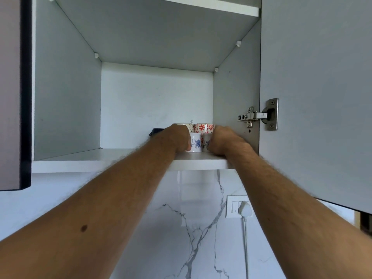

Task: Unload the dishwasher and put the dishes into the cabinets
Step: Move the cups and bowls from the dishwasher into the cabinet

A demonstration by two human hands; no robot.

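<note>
Both my arms reach up into an open wall cabinet. On its lower shelf (80,161), two white cups with blue flowers stand side by side. My left hand (177,139) grips the left blue-flowered cup (195,142). My right hand (223,140) grips the right blue-flowered cup (206,142), mostly hidden behind its knuckles. Behind them stand a red-flowered cup (204,127) and a cream patterned cup (186,125). Both gripped cups rest upright on the shelf.
A dark object (157,131) lies on the shelf behind my left wrist. The open cabinet door (316,87) hangs on the right on a metal hinge (259,115). Another shelf (211,6) sits above. Below are a marble backsplash and a wall socket with a white plug (244,208).
</note>
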